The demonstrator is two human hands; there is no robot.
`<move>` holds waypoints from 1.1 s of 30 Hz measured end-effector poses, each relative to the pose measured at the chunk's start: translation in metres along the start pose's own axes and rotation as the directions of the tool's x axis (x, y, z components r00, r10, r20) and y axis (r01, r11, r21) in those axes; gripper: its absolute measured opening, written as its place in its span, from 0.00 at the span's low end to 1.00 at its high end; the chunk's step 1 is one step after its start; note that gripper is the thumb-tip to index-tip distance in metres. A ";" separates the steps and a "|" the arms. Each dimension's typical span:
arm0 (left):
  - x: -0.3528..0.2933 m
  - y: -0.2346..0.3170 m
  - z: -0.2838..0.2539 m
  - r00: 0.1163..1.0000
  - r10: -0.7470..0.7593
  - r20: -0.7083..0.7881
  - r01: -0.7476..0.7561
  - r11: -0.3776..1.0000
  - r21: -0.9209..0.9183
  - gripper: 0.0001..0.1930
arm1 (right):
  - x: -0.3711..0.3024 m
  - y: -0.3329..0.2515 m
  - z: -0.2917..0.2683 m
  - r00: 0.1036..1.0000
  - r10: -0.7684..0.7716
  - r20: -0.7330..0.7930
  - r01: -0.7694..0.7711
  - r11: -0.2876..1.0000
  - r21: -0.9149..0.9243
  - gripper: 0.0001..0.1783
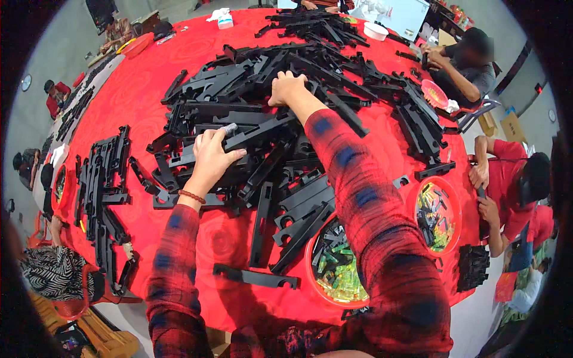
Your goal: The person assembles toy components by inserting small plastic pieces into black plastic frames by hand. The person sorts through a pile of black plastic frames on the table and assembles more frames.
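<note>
A large heap of long black plastic strips with cut-out notches [230, 119] covers the middle of the red table. My left hand [210, 156], a grey wrapping on one fingertip, is over the near left side of the heap. Its thumb and forefinger are spread apart beside the end of one long black strip [262, 131]. Farther in, my right hand [289, 89] rests on the upper part of the heap, fingers bent down among the strips. Its fingertips are hidden, so what they grip does not show.
Red baskets of small yellow-green and black pieces stand by my right forearm [313, 271] and farther right [458, 218]. Strips are stacked at the left [98, 179]; one lies near the front edge [256, 277]. A white bowl [375, 31] stands far back. Several people sit around.
</note>
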State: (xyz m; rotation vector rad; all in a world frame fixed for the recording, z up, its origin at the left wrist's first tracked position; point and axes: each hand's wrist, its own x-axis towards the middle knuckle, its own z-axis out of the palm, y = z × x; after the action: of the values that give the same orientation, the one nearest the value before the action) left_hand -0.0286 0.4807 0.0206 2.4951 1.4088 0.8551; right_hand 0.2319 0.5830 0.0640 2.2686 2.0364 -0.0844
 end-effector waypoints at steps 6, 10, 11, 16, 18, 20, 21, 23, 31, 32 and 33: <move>0.008 -0.004 0.009 0.999 0.051 -0.012 -0.051 0.999 0.003 0.34 | 0.005 0.015 0.041 1.000 -0.023 -0.001 0.023 0.995 0.094 0.34; 0.011 -0.010 0.005 0.995 0.096 0.009 -0.096 0.994 0.051 0.33 | -0.003 0.039 0.031 0.994 0.004 0.109 -0.009 0.999 0.042 0.34; 0.009 -0.009 0.005 0.997 0.079 0.021 -0.080 0.995 0.051 0.33 | -0.008 0.048 0.035 0.992 0.021 0.127 -0.027 0.999 0.043 0.34; 0.012 -0.010 0.004 0.997 0.063 0.045 -0.066 0.997 0.047 0.33 | -0.026 0.114 0.045 0.992 0.065 0.104 -0.058 0.996 -0.071 0.29; 0.014 -0.014 0.008 0.996 0.071 0.045 -0.073 0.997 0.034 0.34 | -0.043 0.140 0.056 0.998 0.005 0.066 0.000 0.997 -0.082 0.27; 0.014 -0.010 0.006 0.997 0.034 0.066 -0.037 0.998 0.042 0.33 | -0.060 0.156 0.056 1.000 -0.007 0.023 0.009 0.999 -0.050 0.25; 0.019 -0.002 0.006 0.995 0.036 0.088 -0.038 0.999 0.031 0.33 | -0.066 0.171 0.056 0.999 -0.052 -0.001 0.052 0.992 -0.112 0.24; 0.017 -0.002 0.001 0.994 0.025 0.109 -0.031 0.998 0.050 0.34 | -0.076 0.179 0.056 0.993 -0.116 -0.026 0.110 0.979 -0.171 0.23; 0.020 -0.017 0.002 0.984 0.122 0.133 -0.131 0.989 0.065 0.30 | -0.116 0.233 0.053 0.992 -0.025 0.121 0.075 0.897 -0.435 0.28; 0.021 -0.020 0.004 0.985 0.125 0.116 -0.136 0.987 0.090 0.29 | -0.120 0.243 0.053 0.990 -0.054 0.131 0.112 0.867 -0.486 0.26; 0.016 -0.028 -0.001 0.988 0.089 0.128 -0.105 0.987 0.122 0.29 | -0.122 0.225 0.058 0.989 -0.079 0.124 0.128 0.876 -0.465 0.21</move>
State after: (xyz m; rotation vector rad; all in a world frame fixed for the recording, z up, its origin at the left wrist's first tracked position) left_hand -0.0437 0.5090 0.0166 2.6809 1.3528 0.6331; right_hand 0.4432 0.4323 0.0263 1.8184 1.8701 0.2586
